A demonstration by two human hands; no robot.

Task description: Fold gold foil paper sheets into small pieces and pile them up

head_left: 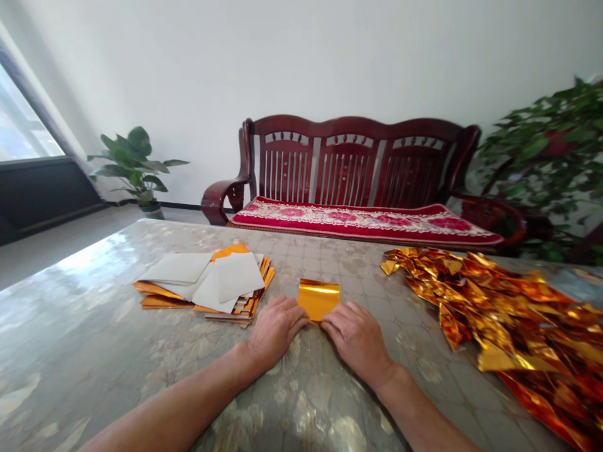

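A small sheet of gold foil paper [319,300] lies on the table in front of me, its far edge curling up. My left hand [277,329] pinches its near left corner, fingers closed. At the near right corner my right hand [355,336] grips the same sheet between thumb and fingers. The near edge is partly hidden by my fingertips. Left of my hands sits a loose stack of paper sheets [230,279], white backs mostly up, with gold-orange edges showing. To the right spreads a big heap of folded gold foil pieces [499,320].
The table [188,389] has a shiny, patterned cover. Behind it stands a dark red wooden bench [348,166] with a red floral cushion [377,220]. A potted plant [136,163] stands at the back left, and leafy greenery [551,144] at the right.
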